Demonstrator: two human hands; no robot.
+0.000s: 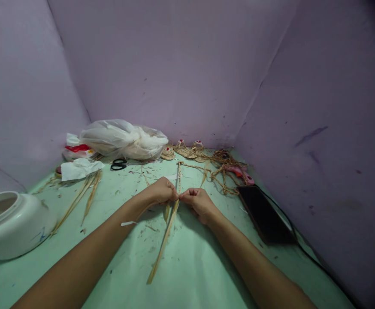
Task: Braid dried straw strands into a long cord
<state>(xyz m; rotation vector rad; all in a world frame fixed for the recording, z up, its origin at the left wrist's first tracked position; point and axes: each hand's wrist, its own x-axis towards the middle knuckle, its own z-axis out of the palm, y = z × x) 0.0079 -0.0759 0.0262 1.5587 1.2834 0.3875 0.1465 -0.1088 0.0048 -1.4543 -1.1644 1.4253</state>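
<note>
My left hand (166, 190) and my right hand (199, 202) meet at the middle of the green surface, both with pinched fingers. Between them they grip the lower end of a narrow braid (179, 176) of straw-coloured fibre, which runs straight away from me. Below my fingers a loose flat fibre strip (162, 253) hangs toward me, and a shorter one pokes out beside my left hand. At the braid's far end a thin cord leads off right to a tangle of braided cord (222, 171). My fingers hide the exact point of crossing.
Black-handled scissors (119, 164) and a knotted plastic bag (123, 139) lie at back left. Loose fibre strips (78, 199) and a white pot (16, 223) are at left. Small woven pieces (187, 150) sit by the wall. A dark phone-like slab (264, 214) with a cable lies right.
</note>
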